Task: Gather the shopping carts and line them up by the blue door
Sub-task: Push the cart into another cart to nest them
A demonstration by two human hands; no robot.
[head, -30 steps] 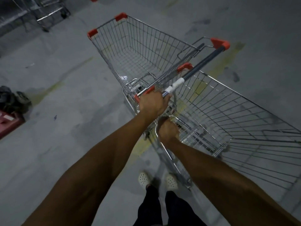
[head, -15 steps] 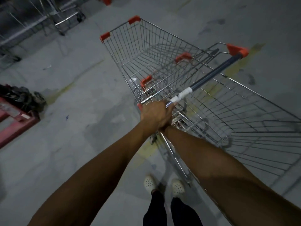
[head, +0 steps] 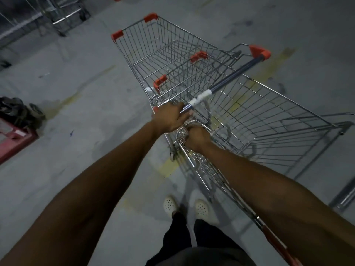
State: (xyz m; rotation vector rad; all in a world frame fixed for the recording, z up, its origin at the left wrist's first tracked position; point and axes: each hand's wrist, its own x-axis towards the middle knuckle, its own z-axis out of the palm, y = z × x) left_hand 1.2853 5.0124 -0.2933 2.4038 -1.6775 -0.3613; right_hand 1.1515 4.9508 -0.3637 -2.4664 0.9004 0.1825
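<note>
Two wire shopping carts with red corner caps stand before me, nested one into the other. The front cart (head: 153, 41) points away from me. Its dark blue handle bar (head: 236, 73) carries a white tape wrap. My left hand (head: 171, 118) grips the near end of that bar. The rear cart (head: 288, 120) has its basket pushed into the front one and spreads out to the right. My right hand (head: 197, 138) holds the wire frame at the rear cart's near corner, just below my left hand.
More metal carts (head: 63, 14) stand at the top left by a dark wall. A red pallet-like frame (head: 13, 139) with a dark bundle (head: 19, 110) on it lies at the left edge. Grey concrete floor with faded yellow lines surrounds the carts. My feet (head: 184, 206) are behind them.
The rear cart's basket has slid deeper into the front cart. My right hand, hidden behind the left half a second ago, shows again on the wire frame. The carts have rolled slightly.
</note>
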